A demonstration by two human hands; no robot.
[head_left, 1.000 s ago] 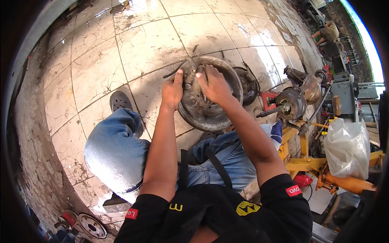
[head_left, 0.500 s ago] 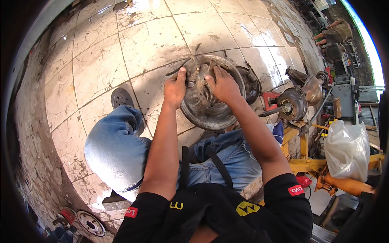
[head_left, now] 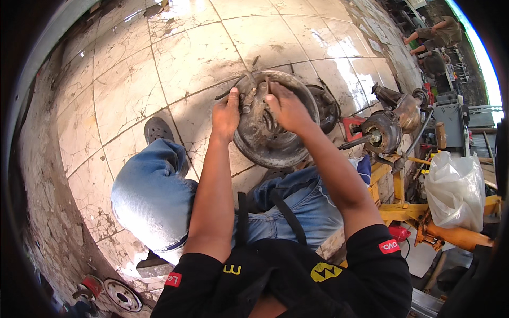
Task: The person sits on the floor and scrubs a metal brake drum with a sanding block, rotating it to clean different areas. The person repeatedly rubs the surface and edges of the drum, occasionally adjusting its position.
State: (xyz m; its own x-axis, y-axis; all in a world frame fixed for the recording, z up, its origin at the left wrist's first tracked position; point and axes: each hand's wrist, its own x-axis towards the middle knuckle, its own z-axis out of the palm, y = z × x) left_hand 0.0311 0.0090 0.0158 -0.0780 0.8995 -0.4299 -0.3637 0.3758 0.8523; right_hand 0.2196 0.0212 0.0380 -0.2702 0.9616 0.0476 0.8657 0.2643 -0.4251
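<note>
A round, worn metal brake backing plate (head_left: 275, 150) is tilted in front of my knees, low over the tiled floor. My left hand (head_left: 226, 115) holds its left edge, thumb uppermost and the other fingers largely hidden behind the edge. Across the upper right of the plate's face lies my right hand (head_left: 289, 108), fingers stretched forward and thumb apart from them. Between the hands a metal fitting (head_left: 248, 99) sits on the plate, and a dark bent hose or pipe (head_left: 231, 88) runs out from it. A slotted opening shows beside my right hand.
Another dark round brake part (head_left: 324, 110) lies just right of the plate. Farther right are an axle housing (head_left: 383, 132), a red stand (head_left: 352, 129) and a yellow frame (head_left: 405, 212) with a plastic bag (head_left: 454, 191). A wheel rim (head_left: 122, 294) is at lower left. A person (head_left: 442, 34) sits far right.
The plate and both hands have shifted very slightly left in the picture. My right fingers have slid a little toward the fitting. My left hand keeps its hold.
</note>
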